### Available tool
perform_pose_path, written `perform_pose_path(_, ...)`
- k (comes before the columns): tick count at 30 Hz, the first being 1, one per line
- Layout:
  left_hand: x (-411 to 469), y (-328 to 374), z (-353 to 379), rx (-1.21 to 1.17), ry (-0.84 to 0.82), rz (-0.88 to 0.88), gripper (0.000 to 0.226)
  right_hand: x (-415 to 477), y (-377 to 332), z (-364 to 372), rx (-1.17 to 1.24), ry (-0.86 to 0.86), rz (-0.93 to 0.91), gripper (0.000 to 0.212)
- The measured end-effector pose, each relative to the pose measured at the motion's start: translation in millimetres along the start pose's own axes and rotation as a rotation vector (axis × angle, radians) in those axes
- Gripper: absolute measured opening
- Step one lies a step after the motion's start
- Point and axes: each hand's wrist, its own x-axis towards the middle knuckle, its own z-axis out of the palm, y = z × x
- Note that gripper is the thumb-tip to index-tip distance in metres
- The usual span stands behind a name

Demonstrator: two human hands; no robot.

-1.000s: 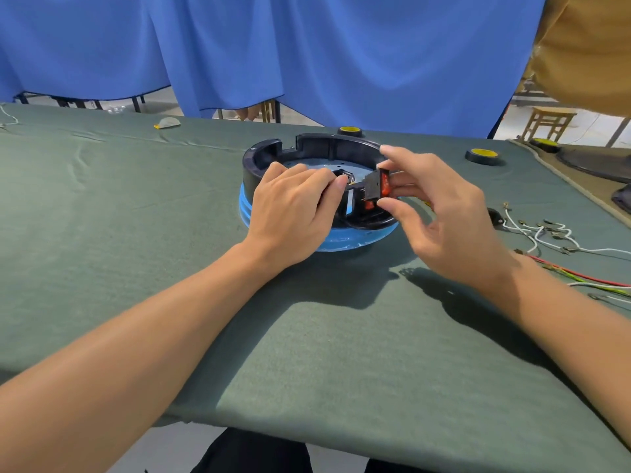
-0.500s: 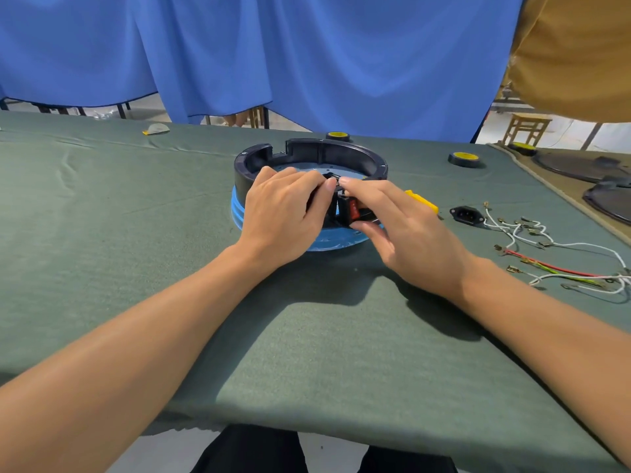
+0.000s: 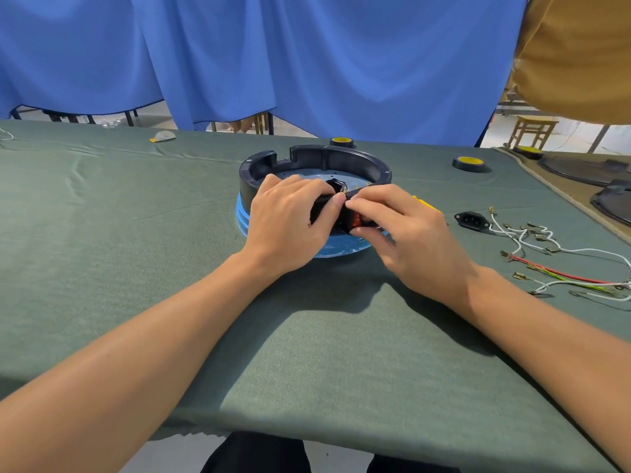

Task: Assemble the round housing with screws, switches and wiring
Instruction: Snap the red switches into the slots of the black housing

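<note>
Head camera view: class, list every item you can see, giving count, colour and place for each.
round housing: one, black ring on blue base, table centre
rocker switch: one, red in black frame, at housing's near wall
power socket: one, black, right of housing
wires: several, white, red, green-yellow, loose at right
tape rolls: three, black with yellow centres, far side
yellow part: one, half hidden, right of housing
cloth: one, green, covering table
curtain: blue, behind table
hands: left hand grips housing wall; right hand pinches switch

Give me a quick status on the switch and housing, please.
Left hand grips housing rim. Right hand pinches red switch against near rim. No obstruction seen.
</note>
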Motion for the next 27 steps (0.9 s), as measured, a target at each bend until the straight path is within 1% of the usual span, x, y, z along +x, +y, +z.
perform_pose_path(7,1,-2,-1,-0.057,-0.017,-0.030,0.040,3,-5,-1,0.241,0.030,0.187,0.032)
perform_pose_path(15,-1,-2,0,-0.072,-0.002,-0.007,0.029,6,-6,0,0.352,0.015,0.341,0.032)
perform_pose_path(19,-1,-1,-2,-0.053,0.006,0.019,0.026,8,-10,2,0.488,0.037,0.500,0.038)
perform_pose_path(21,-1,0,-2,-0.036,-0.006,0.038,0.028,10,-12,2,0.504,0.062,0.548,0.042)
perform_pose_path(25,-2,0,-3,-0.016,-0.022,0.064,0.044,11,-13,1,0.514,0.064,0.598,0.035)
perform_pose_path(27,-2,1,-3,0.004,-0.006,0.064,0.043,12,-15,1,0.536,0.040,0.619,0.033)
